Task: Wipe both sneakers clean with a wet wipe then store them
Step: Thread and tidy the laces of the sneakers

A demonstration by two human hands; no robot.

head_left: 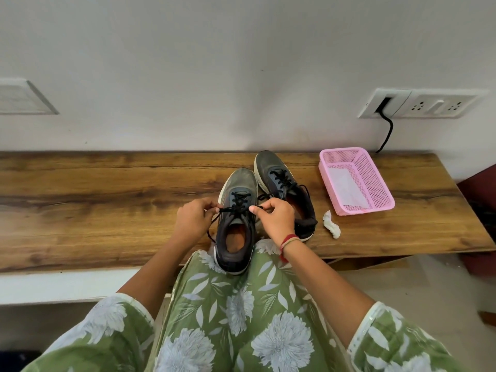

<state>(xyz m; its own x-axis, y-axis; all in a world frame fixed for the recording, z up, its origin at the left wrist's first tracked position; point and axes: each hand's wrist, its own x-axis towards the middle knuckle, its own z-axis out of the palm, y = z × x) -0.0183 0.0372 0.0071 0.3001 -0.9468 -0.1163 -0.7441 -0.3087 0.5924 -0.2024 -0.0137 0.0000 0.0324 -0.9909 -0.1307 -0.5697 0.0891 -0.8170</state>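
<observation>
head cam | worn, high | facing forward and down | close above left hand (192,220) and right hand (276,218) at wooden bench (107,200) | wall (241,63) beyond | edges seemingly bowed by wide lens

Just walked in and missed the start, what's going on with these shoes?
A person at a wooden bench pinches the black laces of the nearer sneaker with the left hand and the right hand. The other sneaker stands just behind it to the right. A crumpled white wipe lies on the bench beside a pink basket.
</observation>
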